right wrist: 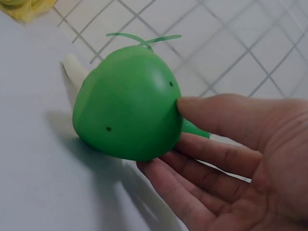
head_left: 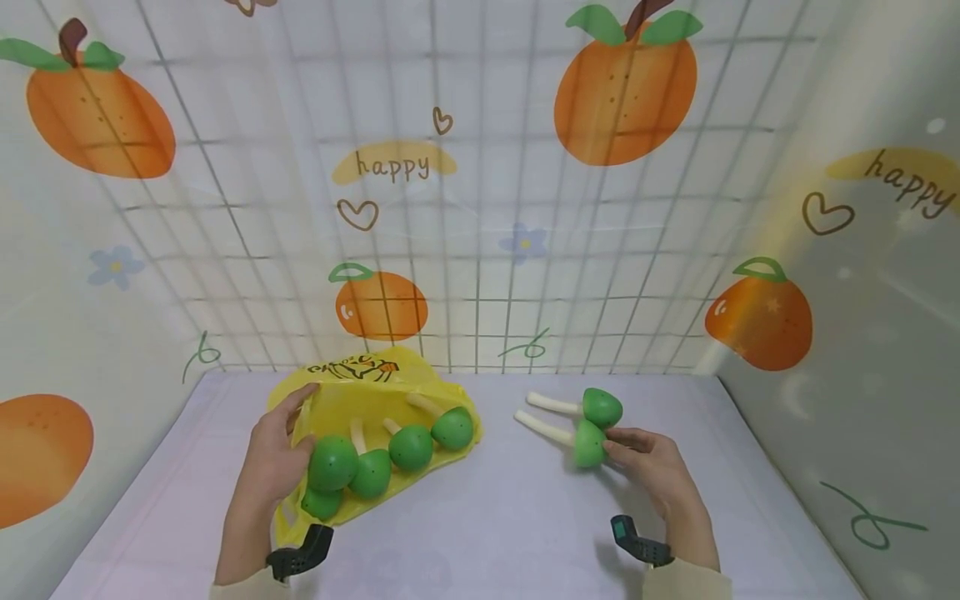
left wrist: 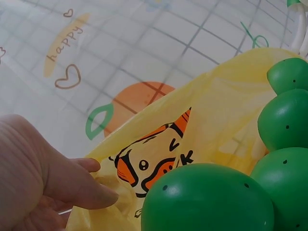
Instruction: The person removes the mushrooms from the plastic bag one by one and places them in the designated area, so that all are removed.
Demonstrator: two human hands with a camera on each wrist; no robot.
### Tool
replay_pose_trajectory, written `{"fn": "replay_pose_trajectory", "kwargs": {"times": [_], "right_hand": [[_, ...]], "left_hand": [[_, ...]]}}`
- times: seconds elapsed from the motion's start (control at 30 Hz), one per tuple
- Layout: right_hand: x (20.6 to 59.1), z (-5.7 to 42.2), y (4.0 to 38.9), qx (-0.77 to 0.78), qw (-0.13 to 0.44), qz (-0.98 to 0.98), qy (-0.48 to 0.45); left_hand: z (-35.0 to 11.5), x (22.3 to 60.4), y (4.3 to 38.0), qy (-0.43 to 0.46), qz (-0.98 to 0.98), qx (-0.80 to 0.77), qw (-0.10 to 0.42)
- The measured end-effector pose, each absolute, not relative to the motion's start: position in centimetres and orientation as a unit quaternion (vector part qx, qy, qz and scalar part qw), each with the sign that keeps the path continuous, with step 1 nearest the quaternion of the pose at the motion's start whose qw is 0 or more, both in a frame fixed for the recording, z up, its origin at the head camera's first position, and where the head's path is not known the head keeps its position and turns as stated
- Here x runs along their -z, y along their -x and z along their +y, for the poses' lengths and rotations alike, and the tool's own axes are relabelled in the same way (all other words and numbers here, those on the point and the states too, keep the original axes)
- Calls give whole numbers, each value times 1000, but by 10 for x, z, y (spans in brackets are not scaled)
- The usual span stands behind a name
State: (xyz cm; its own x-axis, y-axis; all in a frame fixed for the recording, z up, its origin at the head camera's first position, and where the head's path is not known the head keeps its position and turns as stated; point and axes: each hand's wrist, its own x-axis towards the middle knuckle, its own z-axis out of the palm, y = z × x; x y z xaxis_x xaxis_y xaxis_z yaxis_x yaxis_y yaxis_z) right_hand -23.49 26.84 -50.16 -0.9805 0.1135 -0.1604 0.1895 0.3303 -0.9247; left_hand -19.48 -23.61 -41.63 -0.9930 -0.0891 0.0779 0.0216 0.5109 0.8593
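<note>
A yellow plastic bag [head_left: 330,408] lies on its side with its mouth toward me. My left hand [head_left: 273,458] pinches the bag's left edge between thumb and fingers. Several green toy mushrooms [head_left: 411,447] with pale stems rest in the bag's mouth, their dotted caps facing me. On the right, my right hand [head_left: 652,467] holds another green toy mushroom [right wrist: 127,106] by its cap, thumb on one side and fingertips underneath. Its white stem points left. Just behind it is one more toy mushroom [head_left: 602,408], mostly hidden by the held cap in the right wrist view.
The pale tabletop [head_left: 495,533] meets a curtain [head_left: 480,233] at the back, printed with oranges and grid lines; similar sheets hang at both sides. A black wrist strap [head_left: 300,554] is on the left wrist, another band [head_left: 641,546] on the right.
</note>
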Motion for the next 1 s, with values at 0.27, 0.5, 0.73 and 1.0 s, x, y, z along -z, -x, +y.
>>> {"fn": "replay_pose_trajectory", "kwargs": {"times": [0.27, 0.5, 0.73, 1.0], "right_hand": [[494, 267, 232, 557, 13, 824, -102], [485, 265, 232, 567, -12, 813, -128], [469, 236, 236, 597, -123, 764, -211], [448, 183, 237, 636, -204, 728, -153]], "left_hand": [[-236, 417, 195, -26, -866, 497, 54], [-235, 416, 196, -26, -868, 492, 58], [-235, 415, 197, -27, -867, 494, 57], [-236, 416, 198, -29, -867, 494, 51]]}}
